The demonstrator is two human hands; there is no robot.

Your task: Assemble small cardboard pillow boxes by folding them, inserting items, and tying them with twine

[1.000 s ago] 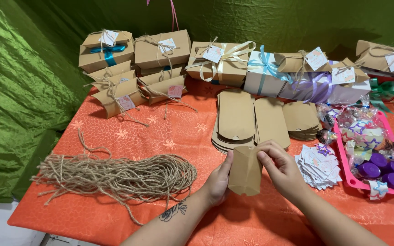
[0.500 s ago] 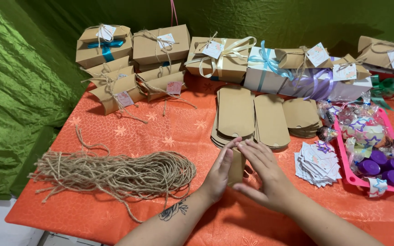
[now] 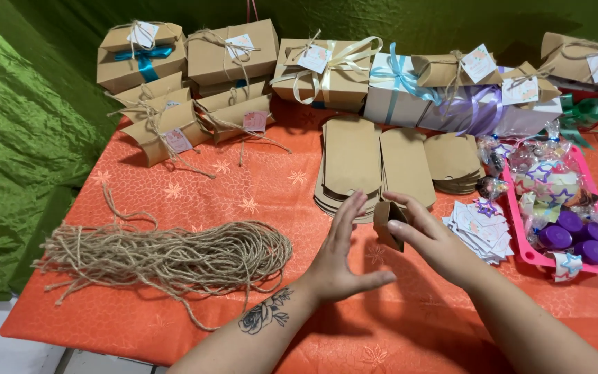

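the folded kraft box (image 3: 390,223) is pinched in the right hand (image 3: 432,239) above the orange desk (image 3: 243,187), just before the flat stack (image 3: 349,166); the left hand (image 3: 344,253) is held open beside it. it could probably be creased crooked if squeezed unevenly.

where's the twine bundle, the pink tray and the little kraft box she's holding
twine bundle (image 3: 174,253), head view, middle of the coiled strands
pink tray (image 3: 520,246), head view, near left rim
kraft box (image 3: 387,223), head view, its front face by the right hand's fingers

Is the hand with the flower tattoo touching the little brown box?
Apart. The head view shows the left hand open with orange cloth visible between its fingers and the small brown box, which only the right hand holds.
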